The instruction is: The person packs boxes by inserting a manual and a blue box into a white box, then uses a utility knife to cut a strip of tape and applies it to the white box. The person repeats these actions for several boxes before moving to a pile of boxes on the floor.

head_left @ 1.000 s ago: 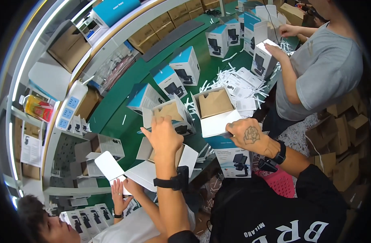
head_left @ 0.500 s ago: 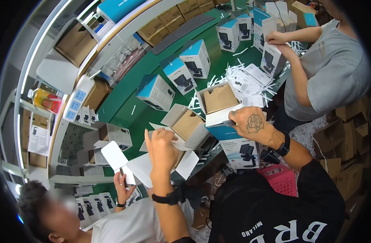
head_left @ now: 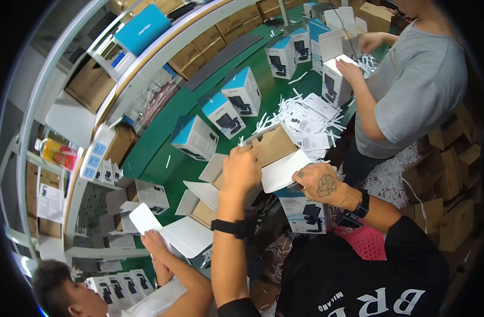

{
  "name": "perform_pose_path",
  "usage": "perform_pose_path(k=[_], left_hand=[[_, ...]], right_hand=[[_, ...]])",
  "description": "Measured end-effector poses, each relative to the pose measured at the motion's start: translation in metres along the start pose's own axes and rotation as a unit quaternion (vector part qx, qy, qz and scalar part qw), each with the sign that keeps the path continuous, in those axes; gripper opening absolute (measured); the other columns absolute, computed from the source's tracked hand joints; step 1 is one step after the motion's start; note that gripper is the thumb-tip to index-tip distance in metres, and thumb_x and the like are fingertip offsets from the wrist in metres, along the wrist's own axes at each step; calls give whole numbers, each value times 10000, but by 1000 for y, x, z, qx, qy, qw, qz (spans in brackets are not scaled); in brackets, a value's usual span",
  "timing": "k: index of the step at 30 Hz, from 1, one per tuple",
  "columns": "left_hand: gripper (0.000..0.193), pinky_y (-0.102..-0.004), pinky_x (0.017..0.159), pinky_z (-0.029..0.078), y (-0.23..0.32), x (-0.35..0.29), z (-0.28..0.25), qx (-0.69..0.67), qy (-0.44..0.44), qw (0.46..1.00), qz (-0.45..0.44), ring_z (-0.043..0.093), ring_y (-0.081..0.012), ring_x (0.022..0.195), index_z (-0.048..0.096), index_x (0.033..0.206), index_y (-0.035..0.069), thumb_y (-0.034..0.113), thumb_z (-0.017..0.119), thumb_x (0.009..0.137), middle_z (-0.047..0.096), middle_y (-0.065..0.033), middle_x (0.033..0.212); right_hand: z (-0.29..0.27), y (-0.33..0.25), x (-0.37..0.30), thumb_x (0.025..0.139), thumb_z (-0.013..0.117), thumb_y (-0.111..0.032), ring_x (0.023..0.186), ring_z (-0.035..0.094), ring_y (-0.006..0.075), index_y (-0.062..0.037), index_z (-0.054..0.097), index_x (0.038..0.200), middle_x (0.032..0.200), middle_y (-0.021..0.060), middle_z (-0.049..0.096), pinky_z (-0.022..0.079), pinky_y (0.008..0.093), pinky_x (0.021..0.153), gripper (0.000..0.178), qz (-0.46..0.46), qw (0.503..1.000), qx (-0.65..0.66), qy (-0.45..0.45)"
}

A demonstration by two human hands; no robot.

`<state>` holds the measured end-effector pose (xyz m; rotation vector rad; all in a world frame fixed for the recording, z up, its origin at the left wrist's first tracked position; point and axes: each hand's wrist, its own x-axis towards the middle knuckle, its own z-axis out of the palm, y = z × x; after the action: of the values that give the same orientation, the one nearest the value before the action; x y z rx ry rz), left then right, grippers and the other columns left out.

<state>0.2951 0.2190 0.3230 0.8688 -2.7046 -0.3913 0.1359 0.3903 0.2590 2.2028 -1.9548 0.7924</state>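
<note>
In front of me stands a white and teal carton (head_left: 303, 214) with a microphone picture on its front, its top open. Inside it a brown cardboard insert (head_left: 276, 147) shows. My right hand (head_left: 318, 182), with a flower tattoo on its back, pinches the white front flap (head_left: 284, 171) at its right corner. At the carton's left edge, my left hand (head_left: 242, 168) has its fingers curled over the rim; its palm side is hidden. Two more open white cartons with brown inserts stand left of my left hand, the nearer one with a wide flap (head_left: 186, 235).
Several closed teal-topped cartons (head_left: 224, 113) stand on the green table (head_left: 192, 111). White paper shreds and leaflets (head_left: 305, 116) are heaped beyond my carton. Co-workers are close at left and right, each handling a carton. A pink basket (head_left: 361, 244) is below right.
My left hand has come right, from the air over the neighbouring carton to my carton's left edge. My right hand stays on the flap. The right-hand co-worker's one hand has lifted off their carton.
</note>
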Motion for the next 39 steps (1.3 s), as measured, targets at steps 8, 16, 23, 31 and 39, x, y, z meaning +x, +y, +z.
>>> perform_pose_path(k=[8, 16, 23, 31, 39], left_hand=[[452, -443, 972, 492, 35, -15, 20, -207, -182, 959, 70, 618, -398, 1118, 655, 1241, 36, 134, 656, 800, 676, -188, 1202], [392, -453, 848, 540, 67, -15, 54, 14, -123, 981, 146, 675, -347, 1016, 678, 1147, 74, 117, 686, 757, 699, -178, 1082], [285, -454, 713, 562, -1, 39, 16, 192, -175, 925, 279, 695, -349, 794, 701, 993, 146, 29, 634, 743, 716, -103, 874], [258, -430, 798, 560, -50, 7, -34, 83, -196, 968, 130, 702, -323, 830, 783, 859, 147, 12, 634, 698, 742, -138, 856], [302, -567, 1130, 316, -35, -25, -51, 175, -132, 975, 21, 638, -331, 1142, 789, 930, 119, 0, 613, 715, 744, -142, 1043]], right_hand=[[-9, 18, -36, 664, 732, -84, 676, 662, 266, -112, 695, 1094, 729, 58, 633, 529, 393, 576, 432, -8, 995, 71, 65], [-32, 33, -113, 755, 810, -62, 633, 672, 269, -123, 705, 1176, 742, 78, 688, 539, 359, 584, 438, 46, 982, 123, 139], [-47, 32, -123, 772, 795, -48, 607, 652, 255, -115, 720, 1106, 748, 80, 686, 516, 367, 568, 349, 215, 962, 84, 144], [-92, 32, -66, 787, 766, -31, 660, 653, 272, -113, 714, 1080, 807, 98, 700, 511, 366, 590, 308, 167, 957, 25, 237], [-107, 26, 49, 803, 766, -42, 565, 580, 218, -103, 723, 1063, 723, 92, 654, 466, 329, 547, 270, 70, 945, 15, 320]])
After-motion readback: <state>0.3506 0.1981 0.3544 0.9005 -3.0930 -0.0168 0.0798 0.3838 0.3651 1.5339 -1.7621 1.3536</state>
